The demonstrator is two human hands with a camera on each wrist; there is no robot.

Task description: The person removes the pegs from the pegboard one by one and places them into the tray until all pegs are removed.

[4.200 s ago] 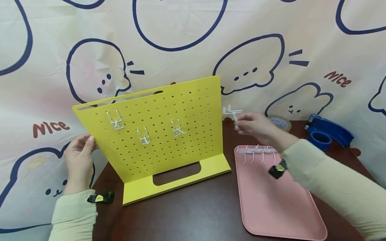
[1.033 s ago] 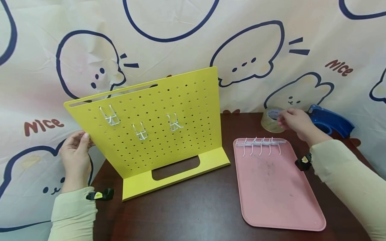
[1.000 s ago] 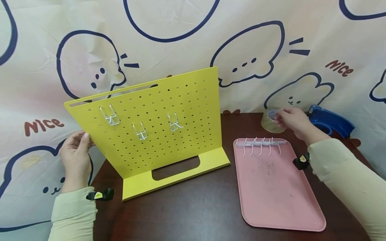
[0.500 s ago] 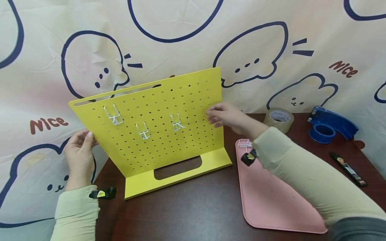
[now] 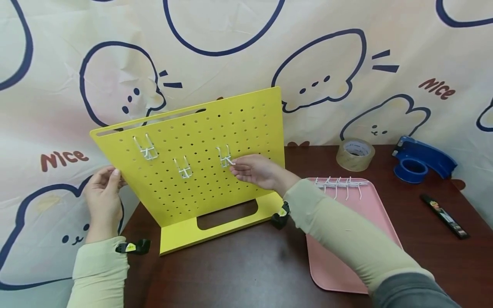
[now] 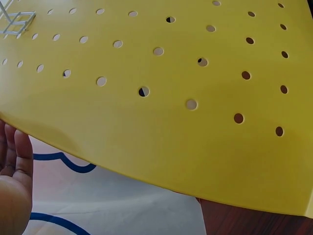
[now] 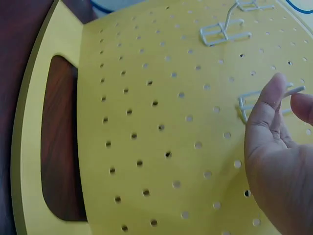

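My left grip (image 5: 102, 194) is clasping the board (image 5: 227, 193) by its left edge; my right grip (image 5: 255, 172), nearly closed, is pinching the rightmost mounted hook (image 5: 226, 158).

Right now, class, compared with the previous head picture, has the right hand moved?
Yes: against the yellow pegboard, the right hand has moved left and slightly down, from the board's right edge to its rightmost hook.

forward-down head view, close wrist views, yellow pegboard (image 5: 205, 172) in all
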